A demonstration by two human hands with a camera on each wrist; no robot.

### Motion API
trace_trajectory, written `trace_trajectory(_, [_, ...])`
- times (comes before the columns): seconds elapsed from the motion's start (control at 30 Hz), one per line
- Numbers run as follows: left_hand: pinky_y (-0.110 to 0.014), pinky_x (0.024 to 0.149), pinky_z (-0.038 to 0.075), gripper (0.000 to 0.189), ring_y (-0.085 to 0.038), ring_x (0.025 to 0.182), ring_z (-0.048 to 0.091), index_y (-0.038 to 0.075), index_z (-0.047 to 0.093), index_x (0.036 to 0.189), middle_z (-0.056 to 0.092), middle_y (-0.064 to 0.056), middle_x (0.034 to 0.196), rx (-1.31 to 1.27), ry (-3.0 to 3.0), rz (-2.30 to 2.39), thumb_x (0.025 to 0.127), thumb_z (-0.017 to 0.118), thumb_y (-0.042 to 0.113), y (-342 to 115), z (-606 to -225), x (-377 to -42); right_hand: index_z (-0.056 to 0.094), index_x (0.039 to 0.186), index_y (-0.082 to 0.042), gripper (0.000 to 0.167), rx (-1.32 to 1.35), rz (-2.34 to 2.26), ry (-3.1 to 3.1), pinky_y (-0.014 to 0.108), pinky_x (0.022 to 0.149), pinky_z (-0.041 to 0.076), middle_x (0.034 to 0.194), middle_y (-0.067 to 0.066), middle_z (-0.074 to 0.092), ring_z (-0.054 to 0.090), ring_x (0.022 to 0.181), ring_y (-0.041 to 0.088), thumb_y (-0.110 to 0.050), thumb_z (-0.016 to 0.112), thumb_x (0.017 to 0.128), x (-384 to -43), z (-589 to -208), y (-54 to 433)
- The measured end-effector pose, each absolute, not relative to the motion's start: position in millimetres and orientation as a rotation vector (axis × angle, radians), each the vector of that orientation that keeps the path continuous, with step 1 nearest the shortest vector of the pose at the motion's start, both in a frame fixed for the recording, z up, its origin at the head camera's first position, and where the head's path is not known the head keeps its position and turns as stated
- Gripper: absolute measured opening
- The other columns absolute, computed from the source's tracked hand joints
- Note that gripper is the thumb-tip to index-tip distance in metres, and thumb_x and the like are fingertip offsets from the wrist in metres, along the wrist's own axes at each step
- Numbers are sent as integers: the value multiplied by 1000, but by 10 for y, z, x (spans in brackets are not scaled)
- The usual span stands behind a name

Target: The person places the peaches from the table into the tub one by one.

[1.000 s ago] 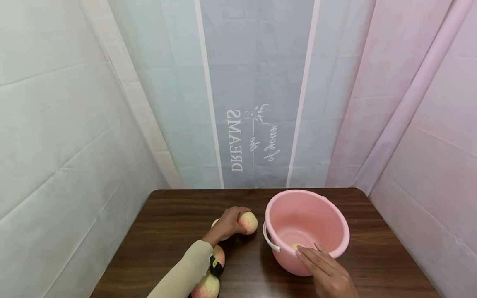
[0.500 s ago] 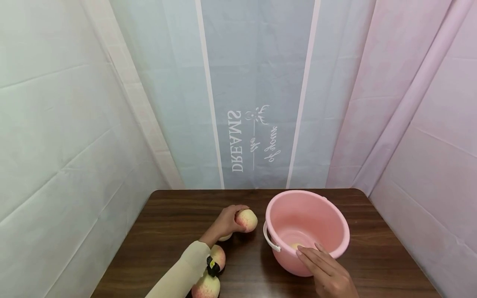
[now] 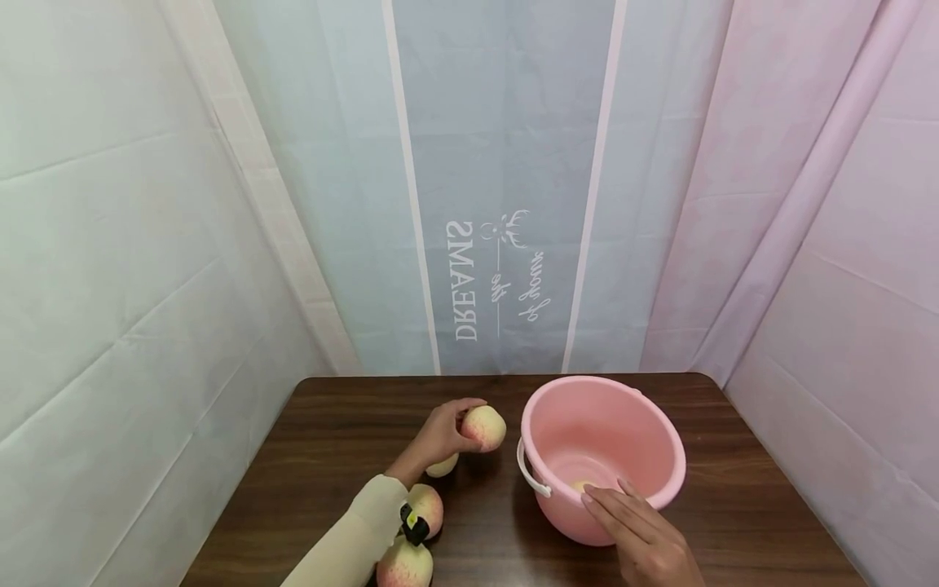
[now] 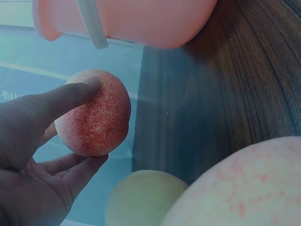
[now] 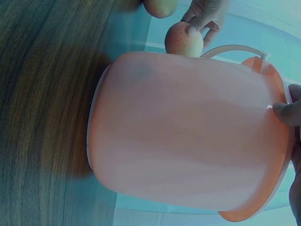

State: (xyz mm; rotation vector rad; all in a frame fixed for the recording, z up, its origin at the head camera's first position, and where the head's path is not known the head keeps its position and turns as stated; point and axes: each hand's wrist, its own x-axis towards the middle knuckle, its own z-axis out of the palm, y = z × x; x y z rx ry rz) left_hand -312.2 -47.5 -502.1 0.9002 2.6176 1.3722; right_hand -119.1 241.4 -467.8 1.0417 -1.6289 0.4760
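Note:
My left hand (image 3: 440,434) grips a pale yellow peach (image 3: 487,428) with red speckles, thumb on one side and fingers on the other. In the left wrist view, this peach (image 4: 101,120) shows its redder side. The held peach is left of a pink bucket (image 3: 575,520), near its white handle (image 3: 530,471). My right hand (image 3: 649,534) holds the bucket's near rim, fingers laid over the edge. From the right wrist, the thumb (image 5: 286,113) presses the outside just under the rim. A pale round thing (image 3: 579,486) shows inside the bucket, partly hidden by the rim and fingers.
Several more peaches lie on the dark wooden table (image 3: 337,456): one peach (image 3: 443,466) below the left wrist, another peach (image 3: 425,507) beside the sleeve, and a nearer peach (image 3: 406,564). Fabric curtains (image 3: 506,122) enclose the table's back and sides.
My left hand has risen slightly with the peach, uncovering more of the peach behind the wrist. The right hand and bucket have kept their place.

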Motion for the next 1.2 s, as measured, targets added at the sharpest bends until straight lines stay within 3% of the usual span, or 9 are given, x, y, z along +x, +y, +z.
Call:
trace_trajectory(0.27, [-46,92,55,68,-26,108,65,11,63,136,66,-10,128,876,2560,1461,74,92,12,-474,-4921,-3090,73,105,11,37,1051,467,-1627,38,111,42,105,23,74,70,102,28,8,38,96,-1218,-4704,2430])
trace_trajectory(0.83, [-33,88,57,70,-22,109,66,13,62,138,64,-7,132,845,2558,1556,74,92,13,-463,-4690,-3086,73,105,10,38,1055,458,-1637,37,110,42,105,22,74,69,103,27,9,37,93,-1227,-4703,2425])
trace_trajectory(1.07, [-48,90,56,70,-34,111,65,8,61,137,63,-14,133,863,2482,1653,74,91,8,-412,-4603,-3018,73,104,10,35,1050,473,-1628,36,111,42,104,22,74,69,103,27,7,39,98,-1201,-4664,2412])
trace_trajectory(1.2, [-51,93,55,69,-33,113,65,9,62,138,62,-13,136,853,2470,1675,75,91,7,-400,-4552,-2995,73,105,11,35,1049,471,-1637,37,111,41,105,23,73,69,102,28,5,39,99,-1194,-4680,2425])
